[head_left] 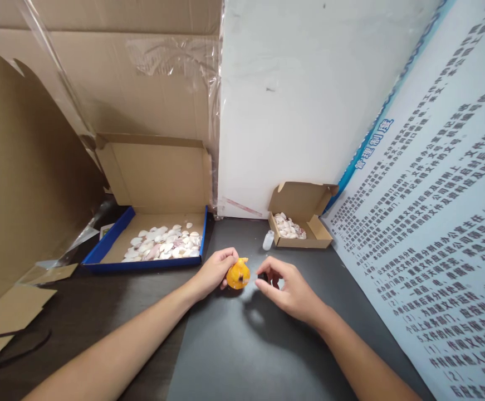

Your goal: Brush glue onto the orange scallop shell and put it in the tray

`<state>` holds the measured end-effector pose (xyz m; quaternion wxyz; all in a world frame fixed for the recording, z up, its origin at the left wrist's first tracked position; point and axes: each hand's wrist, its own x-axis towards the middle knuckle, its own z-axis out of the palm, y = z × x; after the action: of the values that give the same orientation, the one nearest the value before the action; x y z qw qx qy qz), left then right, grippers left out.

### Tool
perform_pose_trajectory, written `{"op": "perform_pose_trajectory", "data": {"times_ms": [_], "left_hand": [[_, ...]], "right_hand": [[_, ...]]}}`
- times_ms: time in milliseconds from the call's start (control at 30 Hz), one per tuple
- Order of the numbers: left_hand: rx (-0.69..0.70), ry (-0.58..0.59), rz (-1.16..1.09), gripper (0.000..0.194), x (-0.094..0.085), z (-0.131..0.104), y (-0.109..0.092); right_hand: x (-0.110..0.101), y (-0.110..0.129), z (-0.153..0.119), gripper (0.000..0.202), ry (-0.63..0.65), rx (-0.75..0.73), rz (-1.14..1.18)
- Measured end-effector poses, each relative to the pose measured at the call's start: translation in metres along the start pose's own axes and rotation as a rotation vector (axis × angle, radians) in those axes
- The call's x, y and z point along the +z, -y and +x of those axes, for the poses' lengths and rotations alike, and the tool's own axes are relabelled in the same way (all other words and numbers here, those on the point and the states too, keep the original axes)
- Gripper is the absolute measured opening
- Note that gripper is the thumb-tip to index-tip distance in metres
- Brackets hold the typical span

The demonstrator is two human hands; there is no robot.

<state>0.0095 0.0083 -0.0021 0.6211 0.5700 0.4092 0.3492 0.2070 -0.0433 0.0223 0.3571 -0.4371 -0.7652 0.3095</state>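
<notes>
My left hand point(218, 271) is closed round the side of a small orange-yellow figurine point(238, 275) with a dark spot on its front; its exact kind I cannot make out. To the right, my right hand point(286, 287) pinches a small black cap point(263, 276). A thin, pale tip seems to point from the cap toward the figurine, but it is too small to tell whether it touches. Beyond my right hand stands a small whitish bottle point(268, 240), with no cap visible on it.
At the left, a blue-edged cardboard box point(142, 264) holds many seashells point(162, 243). More shells point(288, 227) fill part of a small brown box point(304, 243) at the back right. Cardboard walls, a white panel and a printed board point(446, 223) surround the dark tabletop point(242, 356).
</notes>
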Motion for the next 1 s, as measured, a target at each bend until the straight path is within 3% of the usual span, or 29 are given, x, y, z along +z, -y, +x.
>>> {"op": "perform_pose_trajectory", "data": {"times_ms": [67,233,333,400,533,567,700,867,933,1000], "left_hand": [[0.009,0.003,-0.006,0.025,0.0,0.0,0.001],[0.01,-0.003,-0.001,0.028,0.0,0.001,0.001],[0.002,-0.008,-0.016,0.029,0.0,0.001,0.001],[-0.001,-0.01,-0.017,0.03,0.0,0.001,0.0],[0.003,-0.006,-0.013,0.03,0.0,0.0,0.0],[0.002,-0.004,-0.014,0.03,0.0,0.0,0.0],[-0.01,-0.01,-0.006,0.027,-0.001,0.0,0.0],[-0.011,0.006,0.001,0.031,-0.002,0.001,0.0],[-0.014,0.007,0.01,0.033,-0.002,0.001,0.0],[-0.013,0.004,0.018,0.033,-0.002,0.0,0.001]], "right_hand": [[-0.001,0.0,0.0,0.008,0.076,0.015,0.039],[0.0,-0.003,0.001,0.016,-0.083,0.085,0.111],[0.0,-0.005,0.0,0.01,0.075,0.057,0.088],[-0.001,-0.005,0.0,0.01,0.109,0.047,0.116],[-0.005,-0.005,0.002,0.015,-0.112,0.056,0.095],[-0.007,-0.005,0.002,0.015,-0.107,0.055,0.065],[-0.015,-0.004,0.003,0.011,0.109,0.071,0.071],[-0.012,-0.008,0.003,0.019,-0.106,0.098,0.161],[-0.011,-0.008,0.002,0.018,-0.043,0.11,0.116],[-0.01,-0.008,0.002,0.016,0.112,0.137,0.102]]}}
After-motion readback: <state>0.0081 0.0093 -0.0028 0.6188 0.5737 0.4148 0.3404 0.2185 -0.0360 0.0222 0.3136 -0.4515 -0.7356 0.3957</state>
